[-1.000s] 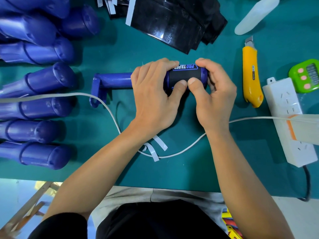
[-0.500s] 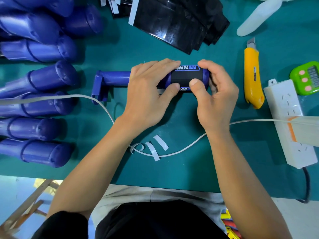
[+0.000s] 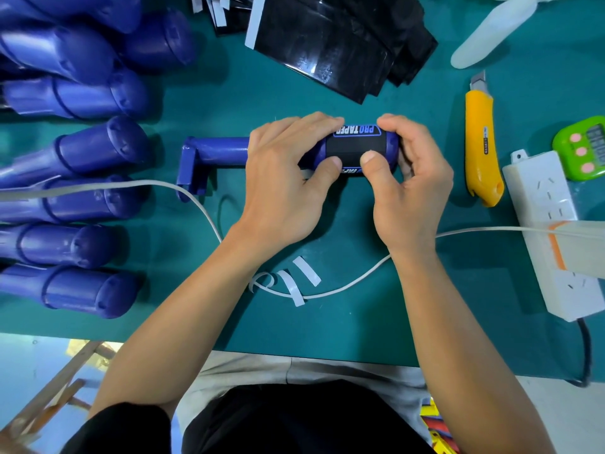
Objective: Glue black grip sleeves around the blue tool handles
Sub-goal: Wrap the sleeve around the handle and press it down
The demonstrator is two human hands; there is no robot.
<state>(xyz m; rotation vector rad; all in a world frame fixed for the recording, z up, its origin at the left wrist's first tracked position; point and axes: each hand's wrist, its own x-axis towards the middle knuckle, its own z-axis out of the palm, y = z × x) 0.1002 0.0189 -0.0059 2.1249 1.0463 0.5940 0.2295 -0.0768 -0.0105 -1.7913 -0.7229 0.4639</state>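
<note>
Now the left hand (image 3: 281,185) and right hand (image 3: 409,188) both grip the blue handle (image 3: 222,150) on the table (image 3: 327,316), thumbs pressing the black sleeve (image 3: 355,147) down, and next its loose edge probably needs rubbing flat.

Both hands, the left hand (image 3: 281,188) and the right hand (image 3: 409,188), gripped the blue tool handle (image 3: 222,150), thumbs pressing its black grip sleeve (image 3: 355,149) on the green bench (image 3: 327,322).

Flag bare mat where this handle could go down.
Best: mat between right forearm and power strip, below the cable. Also between left forearm and blue handles. Crowded: knife side, black sleeves up top.
</note>
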